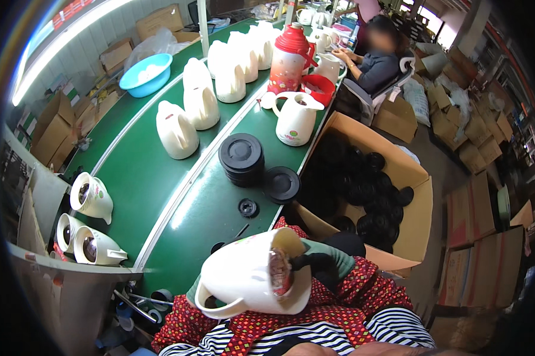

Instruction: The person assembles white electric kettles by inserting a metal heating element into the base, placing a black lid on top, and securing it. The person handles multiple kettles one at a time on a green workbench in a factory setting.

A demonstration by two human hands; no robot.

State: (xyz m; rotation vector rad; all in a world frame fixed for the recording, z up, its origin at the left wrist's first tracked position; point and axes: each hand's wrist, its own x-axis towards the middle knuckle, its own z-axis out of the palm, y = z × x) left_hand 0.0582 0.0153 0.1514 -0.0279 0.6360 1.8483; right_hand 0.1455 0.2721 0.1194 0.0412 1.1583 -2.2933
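A cream thermos jug (238, 270) lies tilted over my lap, its open end to the right and its looped handle at the lower left. A shiny glass liner (279, 272) shows inside the opening. My left hand is behind the jug's left end, supporting it; its fingers are mostly hidden, with a green cuff showing. My right hand (322, 265), in a black glove, grips at the open end, its fingers reaching to the rim beside the liner. Ahead on the green table are a stack of black round bases (241, 155), another black base (282, 184) and a small black ring (248, 207).
Several white jugs (177, 132) stand along the table, near a red flowered thermos (288, 62) and a red bowl (318, 89). Three jugs (92, 196) sit at the left edge. A carton (413, 231) of black parts stands at right. A person (377, 68) sits beyond.
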